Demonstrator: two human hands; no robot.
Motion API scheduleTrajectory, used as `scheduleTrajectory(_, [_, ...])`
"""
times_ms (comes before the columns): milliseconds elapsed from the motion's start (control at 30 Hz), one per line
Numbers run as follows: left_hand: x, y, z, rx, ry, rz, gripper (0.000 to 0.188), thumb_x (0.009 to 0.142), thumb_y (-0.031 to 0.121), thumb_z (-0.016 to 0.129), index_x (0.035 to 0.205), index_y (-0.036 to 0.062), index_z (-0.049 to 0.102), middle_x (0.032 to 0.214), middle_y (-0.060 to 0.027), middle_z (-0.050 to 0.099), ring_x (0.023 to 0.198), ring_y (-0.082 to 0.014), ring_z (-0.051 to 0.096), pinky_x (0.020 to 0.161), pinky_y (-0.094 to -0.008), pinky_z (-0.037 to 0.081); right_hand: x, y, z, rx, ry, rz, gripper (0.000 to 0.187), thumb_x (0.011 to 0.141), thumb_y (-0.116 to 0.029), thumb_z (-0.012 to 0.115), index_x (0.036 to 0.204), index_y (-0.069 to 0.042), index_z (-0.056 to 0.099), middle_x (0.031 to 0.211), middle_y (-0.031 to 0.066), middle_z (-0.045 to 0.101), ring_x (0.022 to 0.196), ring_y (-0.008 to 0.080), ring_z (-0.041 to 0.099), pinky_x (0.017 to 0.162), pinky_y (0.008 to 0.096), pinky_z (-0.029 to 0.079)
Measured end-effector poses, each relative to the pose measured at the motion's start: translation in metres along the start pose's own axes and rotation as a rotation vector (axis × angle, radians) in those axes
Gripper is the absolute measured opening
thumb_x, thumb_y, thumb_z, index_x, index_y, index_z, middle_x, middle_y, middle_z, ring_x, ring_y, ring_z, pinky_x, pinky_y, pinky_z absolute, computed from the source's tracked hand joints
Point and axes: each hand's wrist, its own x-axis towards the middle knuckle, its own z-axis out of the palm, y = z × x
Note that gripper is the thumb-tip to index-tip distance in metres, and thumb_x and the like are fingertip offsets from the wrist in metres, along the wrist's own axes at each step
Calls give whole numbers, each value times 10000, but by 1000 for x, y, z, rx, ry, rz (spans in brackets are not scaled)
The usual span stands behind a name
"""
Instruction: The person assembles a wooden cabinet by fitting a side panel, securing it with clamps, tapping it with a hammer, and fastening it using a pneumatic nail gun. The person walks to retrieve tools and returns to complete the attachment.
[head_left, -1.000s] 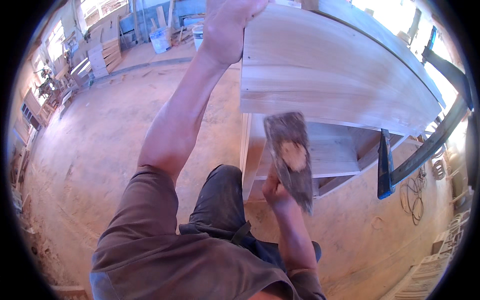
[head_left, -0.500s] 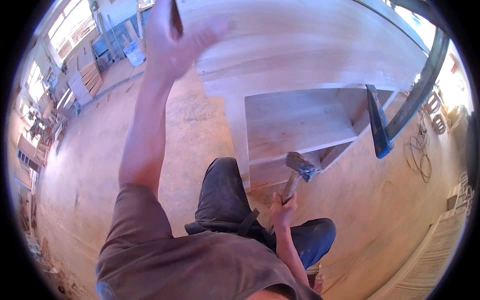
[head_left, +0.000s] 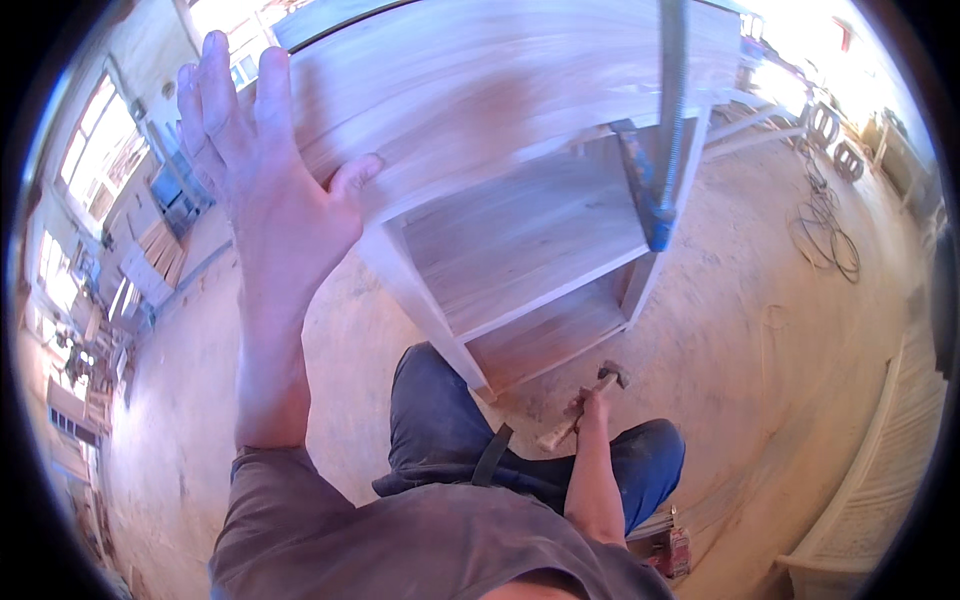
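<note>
Hammer (head_left: pixel 608 381), gripped by your right hand (head_left: pixel 591 408), now clears the cabinet (head_left: pixel 550 290), likely beyond striking range; left hand (head_left: pixel 285 215) splays its fingers (head_left: pixel 215 75), 10 o'clock.

Smooth, matt wooden cabinet (head_left: pixel 520 220); hammer head (head_left: pixel 614 374) apparently dull metal.

A clamp (head_left: pixel 668 130) blocks the right end of a wooden cabinet's (head_left: pixel 470 80) upper bay (head_left: pixel 520 220); left of it, there is room to reach in above the shelf (head_left: pixel 551 293).
</note>
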Motion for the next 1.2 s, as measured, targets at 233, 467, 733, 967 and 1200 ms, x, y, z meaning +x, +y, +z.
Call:
scheduleTrajectory(233, [55, 78, 42, 11, -185, 238, 967, 575, 286, 924, 1438, 150, 511, 1614, -169, 254, 1486, -434, 191, 1189, -577, 193, 68, 62, -24, 423, 186, 197, 62, 905, -72, 484, 962, -54, 469, 723, 103, 511, 498, 248, 506, 439, 388, 470])
scheduleTrajectory(467, [99, 115, 71, 105, -287, 310, 942, 572, 311, 931, 1416, 142, 547, 1513, -221, 350, 1364, -430, 348, 1140, -550, 292, 55, 86, -11, 433, 74, 157, 154, 871, -58, 418, 1013, -43, 476, 751, 113, 512, 485, 262, 500, 422, 388, 479])
scheduleTrajectory(733, [119, 157, 103, 204, -171, 415, 936, 623, 454, 897, 1431, 161, 526, 1425, -254, 382, 1251, -430, 409, 1073, -533, 339, 18, 35, 19, 263, 142, 53, 123, 841, -43, 524, 962, -31, 507, 713, 86, 508, 488, 223, 515, 445, 352, 471])
scheduleTrajectory(967, [124, 197, 122, 294, -33, 305, 845, 684, 500, 827, 1388, 131, 542, 1349, -237, 445, 1225, -403, 423, 1059, -526, 329, -133, -144, 103, -227, -83, -677, 234, 883, -111, 645, 1068, -8, 545, 734, 63, 593, 547, 159, 579, 495, 321, 464])
scheduleTrajectory(1200, [128, 212, 138, 29, -145, 141, 915, 721, 556, 752, 1473, 117, 470, 1526, -329, 322, 1448, -489, 232, 1222, -566, 115, -152, -217, 178, -248, -179, -1110, 253, 891, -92, 705, 1033, -11, 512, 705, 79, 599, 604, 140, 585, 573, 320, 480])
